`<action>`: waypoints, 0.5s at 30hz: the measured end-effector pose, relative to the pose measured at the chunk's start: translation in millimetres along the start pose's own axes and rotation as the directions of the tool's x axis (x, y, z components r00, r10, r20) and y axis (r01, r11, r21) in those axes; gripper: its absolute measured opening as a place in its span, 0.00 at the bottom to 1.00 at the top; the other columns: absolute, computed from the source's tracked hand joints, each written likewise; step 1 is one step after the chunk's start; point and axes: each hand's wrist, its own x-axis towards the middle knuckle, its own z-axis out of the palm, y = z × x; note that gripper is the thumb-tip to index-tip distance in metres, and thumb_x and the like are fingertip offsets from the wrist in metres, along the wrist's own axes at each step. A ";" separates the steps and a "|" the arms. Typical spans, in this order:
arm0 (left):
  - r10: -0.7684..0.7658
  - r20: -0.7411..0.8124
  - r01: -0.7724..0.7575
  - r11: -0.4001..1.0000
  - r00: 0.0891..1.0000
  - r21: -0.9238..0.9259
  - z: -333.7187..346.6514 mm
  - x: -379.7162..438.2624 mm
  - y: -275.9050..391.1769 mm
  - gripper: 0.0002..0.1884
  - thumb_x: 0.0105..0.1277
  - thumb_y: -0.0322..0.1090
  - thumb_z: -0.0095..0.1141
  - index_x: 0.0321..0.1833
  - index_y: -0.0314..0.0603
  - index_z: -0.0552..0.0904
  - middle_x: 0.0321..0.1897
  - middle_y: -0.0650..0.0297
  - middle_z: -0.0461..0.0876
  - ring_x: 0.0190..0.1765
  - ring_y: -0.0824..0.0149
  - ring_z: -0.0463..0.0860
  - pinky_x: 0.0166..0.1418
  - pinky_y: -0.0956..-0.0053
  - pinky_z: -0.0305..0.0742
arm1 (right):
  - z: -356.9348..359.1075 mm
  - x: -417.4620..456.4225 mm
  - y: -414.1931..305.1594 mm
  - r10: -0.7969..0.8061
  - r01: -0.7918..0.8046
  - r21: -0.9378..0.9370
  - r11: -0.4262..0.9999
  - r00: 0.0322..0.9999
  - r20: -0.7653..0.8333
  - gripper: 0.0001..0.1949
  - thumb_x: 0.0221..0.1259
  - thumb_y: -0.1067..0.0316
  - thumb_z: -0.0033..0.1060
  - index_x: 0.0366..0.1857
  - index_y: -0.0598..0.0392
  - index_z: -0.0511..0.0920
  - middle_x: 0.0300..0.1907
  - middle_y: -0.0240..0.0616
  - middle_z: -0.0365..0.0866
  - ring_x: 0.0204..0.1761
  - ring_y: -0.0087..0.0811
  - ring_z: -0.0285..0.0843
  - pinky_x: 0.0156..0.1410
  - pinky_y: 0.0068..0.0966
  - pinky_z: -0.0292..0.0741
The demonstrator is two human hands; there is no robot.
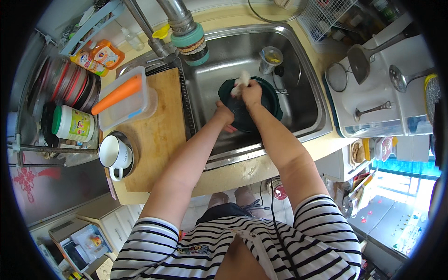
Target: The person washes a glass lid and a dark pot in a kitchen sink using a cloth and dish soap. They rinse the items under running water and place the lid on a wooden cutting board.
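A dark green plastic basin (pixel 271 101) sits in the stainless steel sink (pixel 224 52). Over its far side, my right hand (pixel 252 92) is closed on a pale, whitish item (pixel 241 84), perhaps a cloth or a piece of food; its exact kind is unclear. My left hand (pixel 224 114) is at the basin's near left rim, thumb up and fingers partly hidden below; whether it grips the rim cannot be told. Behind the basin stands a metal strainer cup (pixel 271 60) with yellow bits in it.
Left of the sink lies a wooden cutting board (pixel 164 140), bearing a clear plastic container (pixel 140 101) with a carrot (pixel 119 93) across it. A white enamel mug (pixel 115 154) rests in a metal bowl. The faucet filter (pixel 190 43) overhangs the sink. Ladles (pixel 360 63) hang at right.
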 end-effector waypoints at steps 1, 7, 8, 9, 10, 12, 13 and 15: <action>0.011 0.027 -0.010 1.000 1.000 -0.011 2.5 -1.7 4.5 0.36 0.66 0.20 0.47 0.69 0.50 0.40 0.40 0.34 0.79 0.27 0.41 0.85 0.26 0.47 0.82 | 3.2 10.5 27.0 -0.026 0.025 0.014 1.000 0.995 0.092 0.11 0.52 0.69 0.61 0.38 0.62 0.82 0.31 0.49 0.85 0.31 0.39 0.85 0.36 0.32 0.80; 0.053 -0.001 -0.053 0.998 0.999 -0.025 -17.3 5.4 -6.0 0.45 0.64 0.30 0.57 0.73 0.47 0.36 0.46 0.33 0.77 0.25 0.43 0.85 0.24 0.47 0.81 | -7.3 -18.0 -2.7 0.258 0.184 -0.472 0.862 0.642 0.722 0.11 0.50 0.69 0.60 0.38 0.57 0.83 0.32 0.42 0.84 0.34 0.34 0.82 0.41 0.30 0.77; 0.062 -0.002 -0.062 0.998 0.998 0.018 -17.1 2.7 -2.6 0.46 0.63 0.31 0.58 0.73 0.47 0.37 0.48 0.34 0.77 0.29 0.42 0.85 0.28 0.47 0.82 | -12.4 -11.6 -1.5 0.238 0.259 -0.531 0.807 0.680 0.693 0.11 0.51 0.68 0.60 0.39 0.57 0.84 0.33 0.43 0.85 0.35 0.35 0.83 0.42 0.30 0.77; 0.064 -0.002 -0.064 0.996 0.998 0.061 -18.4 -6.8 2.5 0.46 0.63 0.32 0.60 0.73 0.46 0.38 0.49 0.34 0.76 0.33 0.42 0.85 0.32 0.47 0.82 | -17.2 -5.0 -4.3 0.218 0.324 -0.588 0.741 0.712 0.668 0.12 0.51 0.67 0.61 0.40 0.57 0.84 0.34 0.44 0.85 0.36 0.36 0.83 0.43 0.31 0.77; 0.067 -0.010 -0.065 0.994 0.998 0.090 -23.0 -14.2 3.9 0.47 0.62 0.33 0.61 0.74 0.46 0.39 0.51 0.34 0.75 0.37 0.41 0.86 0.37 0.47 0.83 | -19.5 0.2 -11.3 0.189 0.397 -0.636 0.662 0.732 0.654 0.13 0.52 0.66 0.61 0.41 0.57 0.84 0.35 0.45 0.85 0.37 0.37 0.84 0.44 0.31 0.77; 0.495 -0.313 -0.319 0.821 0.811 0.473 -13.0 11.7 -9.9 0.42 0.60 0.36 0.63 0.73 0.44 0.52 0.56 0.43 0.75 0.56 0.45 0.78 0.62 0.59 0.73 | -39.5 9.7 -23.6 0.150 0.289 -0.593 0.752 0.801 0.580 0.14 0.56 0.65 0.60 0.45 0.57 0.82 0.38 0.46 0.85 0.41 0.36 0.84 0.47 0.30 0.77; 0.644 -0.340 -0.400 0.723 0.686 0.563 -17.0 -13.5 2.9 0.39 0.59 0.37 0.65 0.72 0.42 0.59 0.57 0.46 0.75 0.61 0.46 0.75 0.68 0.65 0.67 | -51.8 11.4 -35.3 0.133 0.272 -0.572 0.774 0.813 0.567 0.14 0.59 0.66 0.59 0.46 0.58 0.82 0.39 0.44 0.86 0.41 0.33 0.83 0.48 0.29 0.77; 0.738 -0.203 -0.720 0.674 0.644 0.166 -22.9 -9.4 11.7 0.34 0.59 0.36 0.64 0.68 0.40 0.65 0.56 0.52 0.77 0.61 0.55 0.75 0.67 0.62 0.67 | -63.5 9.8 -54.3 0.153 0.147 -0.379 0.914 0.740 0.655 0.13 0.64 0.67 0.56 0.49 0.59 0.81 0.41 0.40 0.85 0.43 0.30 0.82 0.49 0.26 0.76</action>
